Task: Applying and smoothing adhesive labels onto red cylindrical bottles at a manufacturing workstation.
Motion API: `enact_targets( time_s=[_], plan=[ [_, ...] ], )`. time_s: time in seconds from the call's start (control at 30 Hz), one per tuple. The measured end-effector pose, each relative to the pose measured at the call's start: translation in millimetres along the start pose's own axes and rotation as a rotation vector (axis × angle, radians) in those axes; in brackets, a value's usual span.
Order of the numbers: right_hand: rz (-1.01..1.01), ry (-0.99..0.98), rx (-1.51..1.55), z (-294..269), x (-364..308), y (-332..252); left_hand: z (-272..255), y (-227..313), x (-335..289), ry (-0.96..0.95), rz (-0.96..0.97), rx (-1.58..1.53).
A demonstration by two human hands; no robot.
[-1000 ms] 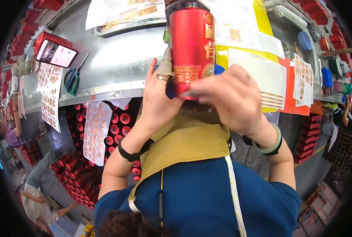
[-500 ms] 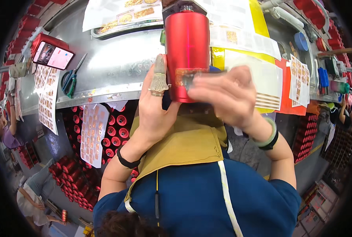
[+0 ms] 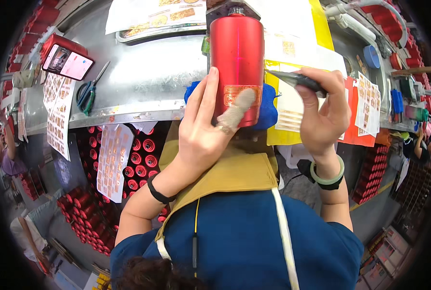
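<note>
A red metal bottle (image 3: 237, 48) lies on its side on a blue cloth (image 3: 268, 113), its narrow neck pointing away from me. Near its base is a gold-patterned label (image 3: 231, 93). My left hand (image 3: 201, 130) holds the bottle's left side; one digit, wrapped in a pale fabric cover (image 3: 239, 110), presses on the label. Right of the bottle, my right hand (image 3: 329, 108) is closed around a dark pointed tool (image 3: 300, 81). The tool's thin tip points left, close to the bottle's side; whether it touches cannot be told.
Scissors (image 3: 87, 96) and a propped phone (image 3: 68, 62) are on the metal table (image 3: 143, 63) at left. Printed sheets (image 3: 58, 121) hang over its edge. Yellow and red sheets (image 3: 363, 139) lie at right. Many red bottles (image 3: 87, 217) stand below.
My right hand has moved off the label to the right, and the tool now shows clearly. My left hand's covered digit has come across onto the label. The bottle has shifted slightly right in view.
</note>
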State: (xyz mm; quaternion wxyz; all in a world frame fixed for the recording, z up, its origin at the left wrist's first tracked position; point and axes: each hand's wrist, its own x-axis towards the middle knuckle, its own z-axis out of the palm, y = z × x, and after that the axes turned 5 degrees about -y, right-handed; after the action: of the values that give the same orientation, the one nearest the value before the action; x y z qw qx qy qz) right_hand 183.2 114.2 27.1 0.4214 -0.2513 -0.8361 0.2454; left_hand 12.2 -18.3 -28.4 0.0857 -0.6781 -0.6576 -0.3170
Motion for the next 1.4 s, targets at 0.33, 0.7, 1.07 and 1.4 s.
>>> enact_targets(
  time_s=[0.33,0.7,1.07,1.4],
  plan=[
    [-0.338,-0.401,-0.372,23,13,-35,11,-4,-18,0.151,-0.258,-0.502],
    [-0.409,-0.437,-0.381,37,49,-33,-2,-6,-11,0.09,-0.315,-0.525],
    [-0.383,-0.332,-0.203,39,33,-7,-4,-15,-9,0.008,-0.225,-0.375],
    [-0.47,-0.352,-0.086,35,10,-9,-4,-22,-11,-0.068,-0.172,-0.363]
  ],
)
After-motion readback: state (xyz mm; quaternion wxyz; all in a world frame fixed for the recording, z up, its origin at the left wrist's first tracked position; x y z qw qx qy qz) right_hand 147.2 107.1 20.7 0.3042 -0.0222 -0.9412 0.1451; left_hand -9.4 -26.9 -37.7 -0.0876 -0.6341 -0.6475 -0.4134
